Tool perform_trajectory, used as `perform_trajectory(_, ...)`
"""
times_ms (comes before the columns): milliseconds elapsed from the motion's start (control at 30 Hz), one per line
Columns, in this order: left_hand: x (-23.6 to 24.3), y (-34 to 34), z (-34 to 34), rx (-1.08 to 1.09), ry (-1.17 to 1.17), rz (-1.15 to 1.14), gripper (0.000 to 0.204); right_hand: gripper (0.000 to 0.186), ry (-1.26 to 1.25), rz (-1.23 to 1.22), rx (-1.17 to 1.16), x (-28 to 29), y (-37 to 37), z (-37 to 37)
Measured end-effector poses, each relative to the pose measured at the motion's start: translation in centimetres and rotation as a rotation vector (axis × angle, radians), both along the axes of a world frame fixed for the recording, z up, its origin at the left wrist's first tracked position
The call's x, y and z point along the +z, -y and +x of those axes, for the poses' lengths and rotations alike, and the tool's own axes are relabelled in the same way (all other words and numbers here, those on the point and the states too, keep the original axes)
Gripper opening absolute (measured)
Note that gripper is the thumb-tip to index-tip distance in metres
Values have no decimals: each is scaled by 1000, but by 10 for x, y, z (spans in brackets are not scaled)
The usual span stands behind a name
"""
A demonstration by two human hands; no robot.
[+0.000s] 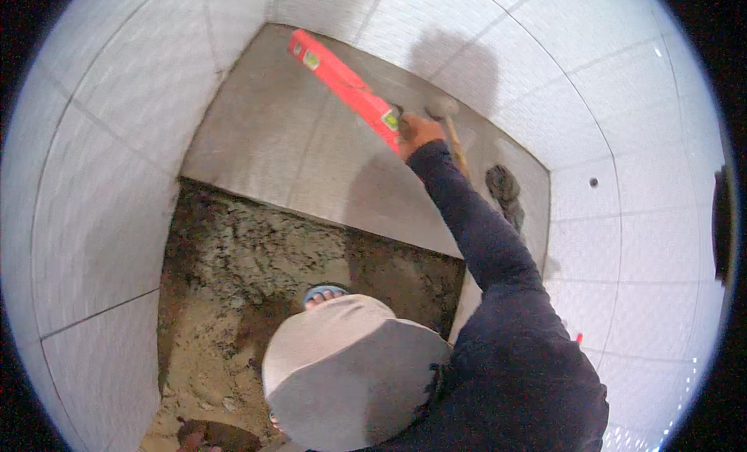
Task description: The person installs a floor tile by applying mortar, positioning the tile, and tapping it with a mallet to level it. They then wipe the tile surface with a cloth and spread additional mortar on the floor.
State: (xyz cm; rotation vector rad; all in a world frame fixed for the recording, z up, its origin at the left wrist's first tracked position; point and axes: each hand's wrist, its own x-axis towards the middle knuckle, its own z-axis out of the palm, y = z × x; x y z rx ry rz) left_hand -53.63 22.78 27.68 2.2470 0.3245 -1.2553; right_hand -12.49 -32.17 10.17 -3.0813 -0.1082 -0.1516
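Note:
My right hand (421, 133) is closed round the near end of a red spirit level (342, 83), which slants toward the upper left over grey floor tiling (257, 125). Just beyond that hand, a mallet (442, 106) with a light head and wooden handle lies on the tiles, partly hidden by my arm. A dark crumpled cloth or glove (503, 183) lies to its right. I cannot make out my left hand in view.
White tiled walls (93, 203) surround the tiled part at the back. Nearer, rough sandy mortar (233, 257) lies below the tiles' straight edge, with my sandalled foot (323, 295) on it. My grey-clad leg (350, 374) fills the bottom middle.

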Motion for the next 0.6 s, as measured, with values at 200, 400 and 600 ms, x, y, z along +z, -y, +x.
perform_trajectory(200, 1, 23, 8, 227, -175, -236, 54, 34, 185, -12, -515, 65, 177, -123)
perform_trajectory(400, -48, -2, -7, 32, 67, -227, 62, 65, -196, -440, -990, 40, 395, -165)
perform_trajectory(600, 2, 3, -49, 128, 322, 236, 55, 66, 264, -235, -151, -6, 231, -87)
